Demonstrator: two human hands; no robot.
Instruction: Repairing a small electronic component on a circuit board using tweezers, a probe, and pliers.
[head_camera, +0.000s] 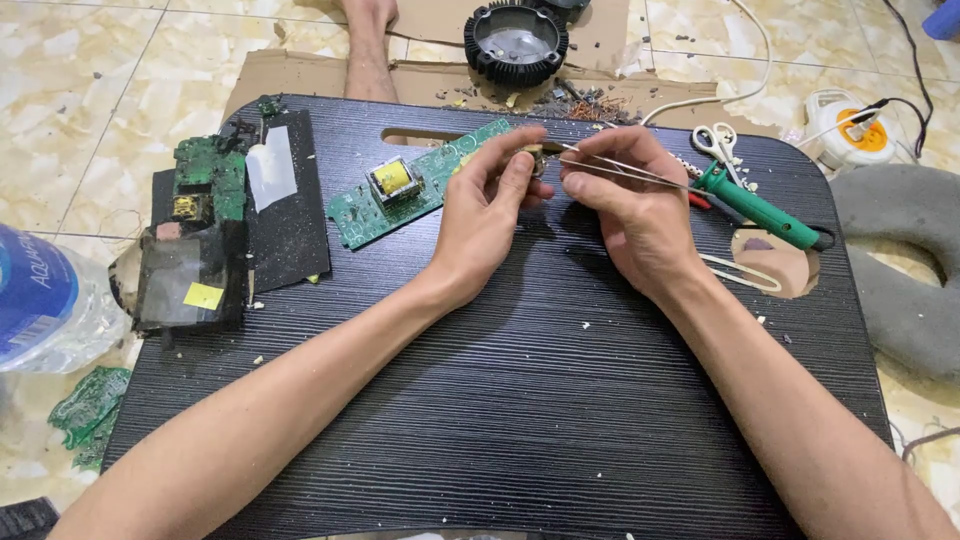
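Observation:
My left hand (490, 205) pinches a small round component (534, 157) between thumb and fingers, above a black lap desk (500, 400). My right hand (630, 205) grips metal tweezers (610, 168) whose tips touch that component. A green circuit board (400, 190) with a yellow transformer lies just left of my left hand. A green-handled soldering iron (765, 212) rests on the desk right of my right hand.
Broken boards and a black plate (230, 215) lie at the desk's left. Scissors (715, 142), a black round heat sink (515, 42) on cardboard, a water bottle (45, 300), a white power strip (850, 130) and a grey cushion (910, 270) surround the desk. A bare foot (368, 40) shows at top.

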